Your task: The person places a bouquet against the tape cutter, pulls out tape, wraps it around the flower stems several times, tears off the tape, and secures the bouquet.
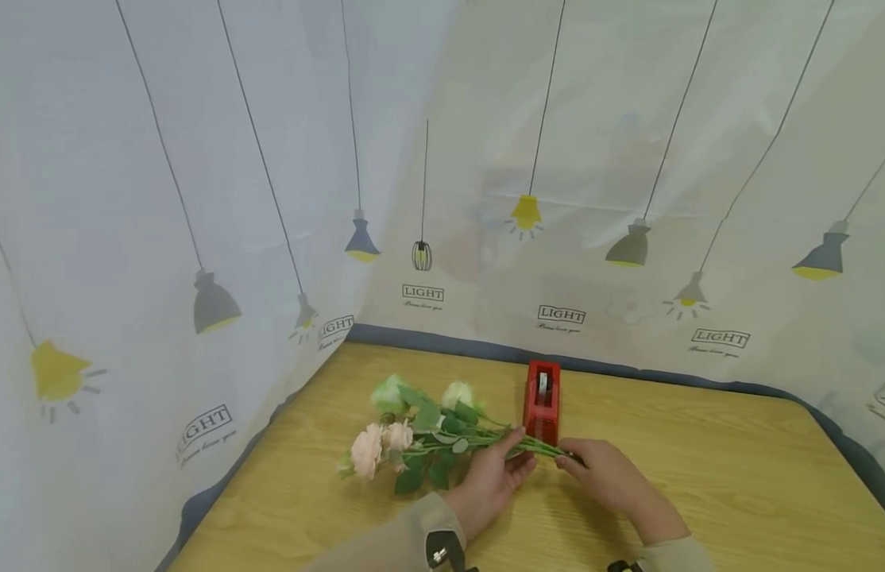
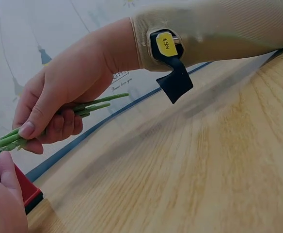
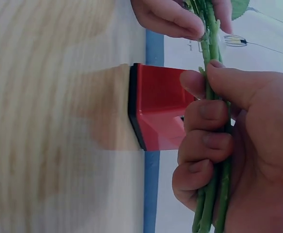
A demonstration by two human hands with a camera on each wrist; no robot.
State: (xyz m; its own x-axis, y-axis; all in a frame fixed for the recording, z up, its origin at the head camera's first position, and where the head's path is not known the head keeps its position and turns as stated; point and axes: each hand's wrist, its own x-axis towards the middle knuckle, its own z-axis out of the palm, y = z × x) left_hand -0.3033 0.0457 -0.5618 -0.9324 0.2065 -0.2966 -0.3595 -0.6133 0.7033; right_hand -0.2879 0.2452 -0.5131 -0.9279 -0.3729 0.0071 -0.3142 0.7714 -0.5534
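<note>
A bunch of artificial-looking flowers lies across both hands in the head view, with pale pink blooms (image 1: 367,451), a light green one (image 1: 391,395) and a cream one (image 1: 457,395) at the left. My left hand (image 1: 488,481) holds the bunched green stems (image 1: 546,447) below the leaves, its thumb over them. Farther down the stems, my right hand (image 1: 607,473) grips the lower ends. In the right wrist view, the fingers of the right hand (image 3: 262,136) curl round several stems, whose cut ends (image 3: 204,216) stick out below. The left hand (image 3: 173,17) pinches them just above.
Just behind the stems stands a red tape dispenser (image 1: 542,401) on the wooden table (image 1: 700,461). White sheeting (image 1: 485,159) printed with hanging lamps rises along the table's back and left sides, with a dark blue border (image 1: 442,342) at the edge.
</note>
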